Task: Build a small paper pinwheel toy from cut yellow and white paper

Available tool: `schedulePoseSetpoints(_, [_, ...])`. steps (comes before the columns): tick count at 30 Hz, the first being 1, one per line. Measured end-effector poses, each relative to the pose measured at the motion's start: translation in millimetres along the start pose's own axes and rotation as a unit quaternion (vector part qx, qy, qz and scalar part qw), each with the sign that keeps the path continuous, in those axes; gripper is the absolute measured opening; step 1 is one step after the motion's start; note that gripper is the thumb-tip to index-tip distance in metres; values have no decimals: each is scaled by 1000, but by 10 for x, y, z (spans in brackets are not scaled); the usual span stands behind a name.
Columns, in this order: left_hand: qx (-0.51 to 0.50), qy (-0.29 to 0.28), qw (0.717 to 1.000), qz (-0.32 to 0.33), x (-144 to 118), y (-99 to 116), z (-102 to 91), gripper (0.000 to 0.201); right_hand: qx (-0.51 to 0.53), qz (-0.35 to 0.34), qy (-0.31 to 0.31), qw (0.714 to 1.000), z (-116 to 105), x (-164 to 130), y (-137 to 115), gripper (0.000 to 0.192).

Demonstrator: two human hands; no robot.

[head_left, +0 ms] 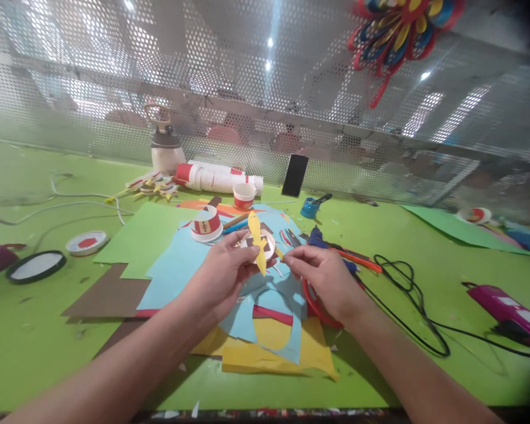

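My left hand [234,262] is closed round a small white paper cup piece [270,244] with brown paper on it. A long yellow paper cutout [255,229], pointed at its lower end, lies across that piece under my thumb. To the right, my right hand [322,271] has its thumb and forefinger pinched on a small yellow paper scrap [280,254]. Light blue paper [181,274] lies in a pile beneath both hands, with a round hole in one sheet. Red-handled scissors [315,306] are partly hidden under my right hand.
Paper cups [206,225] and a blue jar [310,208] stand beyond the hands. A phone [295,175] leans at the back near a spray bottle [166,153]. Black cable [433,335] loops across the right side, beside a purple device [507,312]. A black-rimmed disc [36,267] lies left.
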State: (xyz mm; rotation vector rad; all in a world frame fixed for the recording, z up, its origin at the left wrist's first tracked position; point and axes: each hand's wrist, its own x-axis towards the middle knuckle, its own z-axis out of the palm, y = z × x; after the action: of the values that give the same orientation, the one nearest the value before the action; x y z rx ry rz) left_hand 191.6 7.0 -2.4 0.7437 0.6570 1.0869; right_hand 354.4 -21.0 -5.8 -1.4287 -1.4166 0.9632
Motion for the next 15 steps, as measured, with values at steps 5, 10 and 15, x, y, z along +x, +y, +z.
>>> schedulePoseSetpoints(5, [27,-6,1000,3,10,-14,-15,23,-2,-11,-12,1000,11,5,23,16])
schedulePoseSetpoints(10, [49,-15,999,19,7,-31,-17,23,-14,-12,-33,999,3,-8,8,15])
schedulePoseSetpoints(15, [92,13,996,12,-3,-63,-16,42,-18,-16,-29,999,-60,-7,-4,18])
